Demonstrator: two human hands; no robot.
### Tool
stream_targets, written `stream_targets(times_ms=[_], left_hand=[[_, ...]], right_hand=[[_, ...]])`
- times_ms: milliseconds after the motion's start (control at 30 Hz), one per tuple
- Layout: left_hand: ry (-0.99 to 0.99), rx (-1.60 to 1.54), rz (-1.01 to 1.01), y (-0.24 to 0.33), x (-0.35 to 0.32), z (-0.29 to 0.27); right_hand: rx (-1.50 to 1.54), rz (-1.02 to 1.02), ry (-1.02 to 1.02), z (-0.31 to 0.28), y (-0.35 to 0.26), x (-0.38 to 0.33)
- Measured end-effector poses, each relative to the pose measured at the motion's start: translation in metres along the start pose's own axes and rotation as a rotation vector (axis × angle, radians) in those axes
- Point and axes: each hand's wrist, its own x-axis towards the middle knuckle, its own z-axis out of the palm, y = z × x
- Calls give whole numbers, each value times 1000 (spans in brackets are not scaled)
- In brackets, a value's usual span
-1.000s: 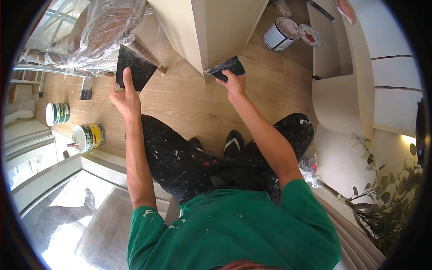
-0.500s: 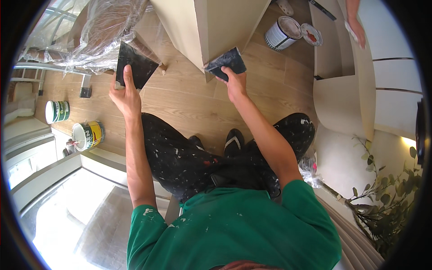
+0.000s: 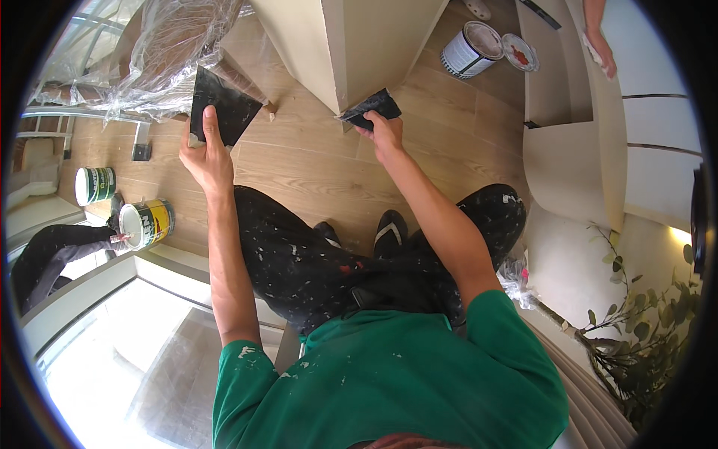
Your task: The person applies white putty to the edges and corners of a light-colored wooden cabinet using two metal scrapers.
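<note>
Beige cabinet (image 3: pixel 374 45) stands on the wood floor (image 3: pixel 314 165). Left hand (image 3: pixel 206 153) grips a black square plate (image 3: pixel 221 105), held up beside the cabinet's left face. Right hand (image 3: pixel 385 135) is clamped on a dark putty knife (image 3: pixel 370 108), blade touching the cabinet's lower corner edge.
</note>
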Motion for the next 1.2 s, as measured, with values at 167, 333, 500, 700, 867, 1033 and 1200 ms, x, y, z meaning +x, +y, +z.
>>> stream_targets(times_ms=[167, 333, 500, 700, 867, 1033, 1200], left_hand=[[-4, -52, 11, 3, 0, 2], [-3, -33, 3, -1, 1, 0], [-17, 24, -1, -5, 2, -2], [-10, 23, -8, -3, 3, 0], [-21, 35, -5, -4, 3, -4], [-7, 2, 3, -1, 2, -1], [-5, -17, 20, -3, 2, 0]], right_hand=[[28, 18, 23, 5, -4, 8], [118, 59, 30, 14, -26, 7], [160, 58, -9, 5, -39, 5], [60, 46, 75, 3, -11, -3], [170, 62, 30, 15, -28, -1], [328, 30, -20, 6, -31, -18], [134, 16, 115, -6, -1, -9]])
